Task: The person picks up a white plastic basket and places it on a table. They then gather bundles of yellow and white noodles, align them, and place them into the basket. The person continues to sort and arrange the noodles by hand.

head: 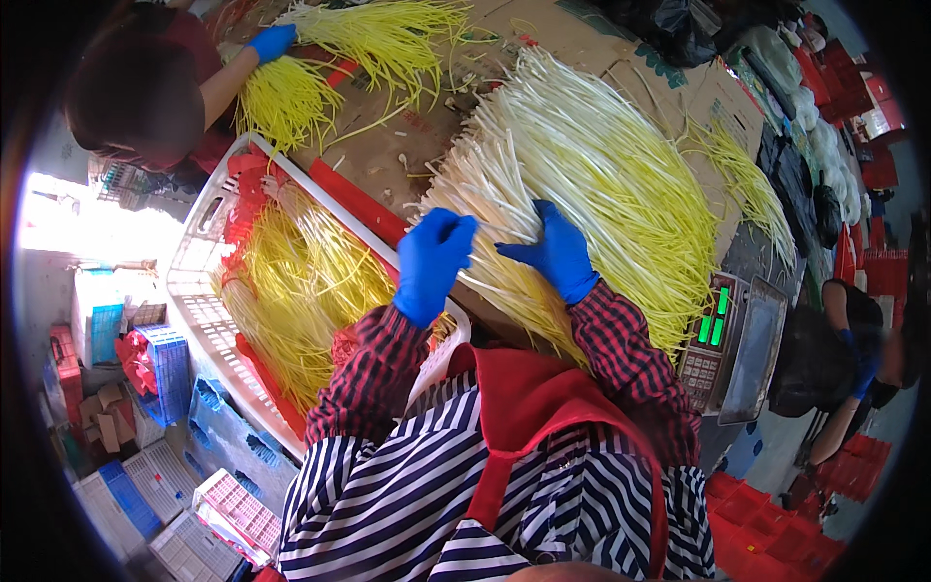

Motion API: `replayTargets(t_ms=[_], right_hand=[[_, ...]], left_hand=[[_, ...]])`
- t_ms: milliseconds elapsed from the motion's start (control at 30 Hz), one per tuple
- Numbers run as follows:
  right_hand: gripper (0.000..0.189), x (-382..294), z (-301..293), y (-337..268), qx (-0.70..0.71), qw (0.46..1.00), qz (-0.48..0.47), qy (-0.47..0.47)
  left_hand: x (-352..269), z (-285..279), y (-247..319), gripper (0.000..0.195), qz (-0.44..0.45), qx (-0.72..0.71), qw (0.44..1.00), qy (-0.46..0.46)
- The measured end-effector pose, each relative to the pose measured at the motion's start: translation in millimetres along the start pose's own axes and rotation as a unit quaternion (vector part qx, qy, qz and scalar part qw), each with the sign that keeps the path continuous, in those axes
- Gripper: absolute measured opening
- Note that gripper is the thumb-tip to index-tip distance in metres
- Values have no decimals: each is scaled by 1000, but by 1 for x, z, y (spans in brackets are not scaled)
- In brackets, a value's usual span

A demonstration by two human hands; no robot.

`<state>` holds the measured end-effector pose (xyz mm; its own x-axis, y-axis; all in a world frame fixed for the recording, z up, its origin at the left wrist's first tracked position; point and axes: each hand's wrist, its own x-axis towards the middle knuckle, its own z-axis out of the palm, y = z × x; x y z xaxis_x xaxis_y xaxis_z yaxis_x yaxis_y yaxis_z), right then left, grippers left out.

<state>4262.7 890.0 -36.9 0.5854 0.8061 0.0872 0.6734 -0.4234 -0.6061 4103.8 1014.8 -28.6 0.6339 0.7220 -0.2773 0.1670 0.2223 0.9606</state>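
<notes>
A large heap of long yellow-and-white vegetable stalks lies on the cardboard-covered table, pale ends toward the upper left. My right hand, in a blue glove, rests at the heap's near side with thumb and fingers spread around some stalks; whether it grips them is unclear. My left hand, also gloved in blue, is held just left of it, over the pale ends, fingers bent together; whether a stalk is between them cannot be told. Left of my hands, a white plastic crate holds bundled yellow stalks.
A digital scale stands right of the heap. At the upper left a co-worker's gloved hand touches more yellow stalks. Another person is at the right. Loose stalks lie beyond the scale; stacked crates stand lower left.
</notes>
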Motion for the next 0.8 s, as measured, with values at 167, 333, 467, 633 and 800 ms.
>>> replayTargets(t_ms=[167, 333, 467, 633, 800], right_hand=[[65, 0, 6, 7, 98, 994, 26, 31], [51, 0, 6, 9, 98, 994, 7, 53], [46, 1, 7, 10, 151, 987, 48, 29], [44, 2, 10, 9, 172, 983, 54, 31], [44, 2, 4, 9, 136, 986, 93, 28]], left_hand=[[17, 19, -8, 19, -59, -185, 975, -109], [13, 23, -24, 16, -40, -213, 973, -84], [1, 32, -28, 15, -23, -217, 976, -10], [-2, 38, -29, 15, 45, -164, 980, 101], [5, 46, -22, 28, 132, -39, 981, 138]])
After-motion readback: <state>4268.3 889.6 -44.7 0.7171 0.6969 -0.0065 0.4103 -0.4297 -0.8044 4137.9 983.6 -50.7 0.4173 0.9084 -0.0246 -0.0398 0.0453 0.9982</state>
